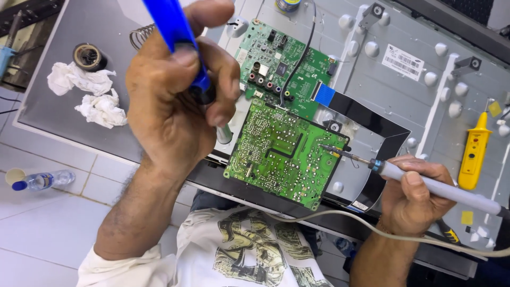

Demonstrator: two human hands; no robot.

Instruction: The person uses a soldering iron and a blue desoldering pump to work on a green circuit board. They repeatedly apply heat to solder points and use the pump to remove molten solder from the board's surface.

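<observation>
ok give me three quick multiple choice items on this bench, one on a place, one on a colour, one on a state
1. Where does the soldering iron tip rest?
A. on the crumpled white tissues
B. at the right edge of the green solder-side circuit board
C. on the yellow tester

2. What colour is the plastic tool in the left hand?
A. blue
B. red
C. black

3. How does the right hand stand?
A. open and flat
B. off the bench
C. shut around the grey soldering iron handle

Answers: 1 B, the tip meets the board's right edge. 2 A, its body is bright blue. 3 C, the fingers wrap the handle.
</observation>
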